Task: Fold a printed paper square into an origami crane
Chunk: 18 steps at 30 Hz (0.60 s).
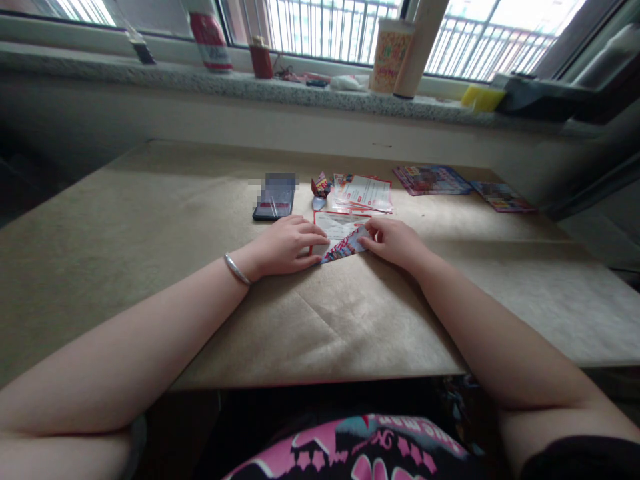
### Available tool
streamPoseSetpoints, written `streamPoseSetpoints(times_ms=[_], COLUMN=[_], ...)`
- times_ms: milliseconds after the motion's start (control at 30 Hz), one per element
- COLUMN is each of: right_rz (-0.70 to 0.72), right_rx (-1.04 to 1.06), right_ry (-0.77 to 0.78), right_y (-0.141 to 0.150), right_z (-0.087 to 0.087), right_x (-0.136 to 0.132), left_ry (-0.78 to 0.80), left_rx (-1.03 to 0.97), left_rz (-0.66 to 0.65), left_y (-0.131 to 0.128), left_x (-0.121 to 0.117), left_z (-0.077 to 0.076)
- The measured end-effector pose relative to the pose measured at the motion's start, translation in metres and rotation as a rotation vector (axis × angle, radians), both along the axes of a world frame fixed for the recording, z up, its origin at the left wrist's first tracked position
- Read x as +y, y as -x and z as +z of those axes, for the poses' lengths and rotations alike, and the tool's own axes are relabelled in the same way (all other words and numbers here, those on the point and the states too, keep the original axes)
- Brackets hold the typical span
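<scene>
A printed paper sheet (336,225) lies on the table with its near right corner folded over, so a colourful strip shows along a slanting edge. My left hand (293,245) rests flat on the sheet's left side, fingers stretched out and slightly apart. At the right end of the folded strip, my right hand (390,241) pinches the paper between thumb and fingers. Just beyond the sheet stands a small folded paper piece (321,186) in dark red and yellow. A phone (275,197) lies left of it, its screen partly pixelated.
A stack of printed sheets (367,192) lies beyond my right hand. Colourful leaflets (433,180) and another pile of leaflets (503,197) are at the back right. On the windowsill (300,93) stand a red can (210,40), a patterned cup (391,57) and a yellow object (483,98).
</scene>
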State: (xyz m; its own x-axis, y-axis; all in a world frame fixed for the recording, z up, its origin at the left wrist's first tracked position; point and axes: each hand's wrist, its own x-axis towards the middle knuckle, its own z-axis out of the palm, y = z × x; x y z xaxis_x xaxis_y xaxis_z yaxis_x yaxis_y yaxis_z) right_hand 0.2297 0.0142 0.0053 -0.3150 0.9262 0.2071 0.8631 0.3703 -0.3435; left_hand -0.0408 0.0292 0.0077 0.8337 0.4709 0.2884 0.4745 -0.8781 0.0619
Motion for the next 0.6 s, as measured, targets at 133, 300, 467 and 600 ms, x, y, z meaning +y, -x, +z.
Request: streamPoseSetpoints(times_ms=[133,300,467,600], right_rz=[-0.012,-0.001,0.105,0.21], right_rx=[0.224,0.326,0.235,-0.01], right_ry=[0.007,-0.083,-0.011,-0.001], right_y=[-0.007,-0.014,-0.017,-0.018], right_z=[-0.003,-0.01,-0.011,-0.006], right_x=[0.006,0.016,0.017,0.009], left_ry=[-0.01,-0.033,0.0,0.008], left_rx=[0.019,0.027,0.058,0.049], left_rz=[-0.005,-0.076,-0.074,0.028], left_y=[-0.001,-0.001,0.0,0.002], left_x=[-0.001,-0.001,0.001,0.004], left_z=[0.0,0.003,0.0,-0.008])
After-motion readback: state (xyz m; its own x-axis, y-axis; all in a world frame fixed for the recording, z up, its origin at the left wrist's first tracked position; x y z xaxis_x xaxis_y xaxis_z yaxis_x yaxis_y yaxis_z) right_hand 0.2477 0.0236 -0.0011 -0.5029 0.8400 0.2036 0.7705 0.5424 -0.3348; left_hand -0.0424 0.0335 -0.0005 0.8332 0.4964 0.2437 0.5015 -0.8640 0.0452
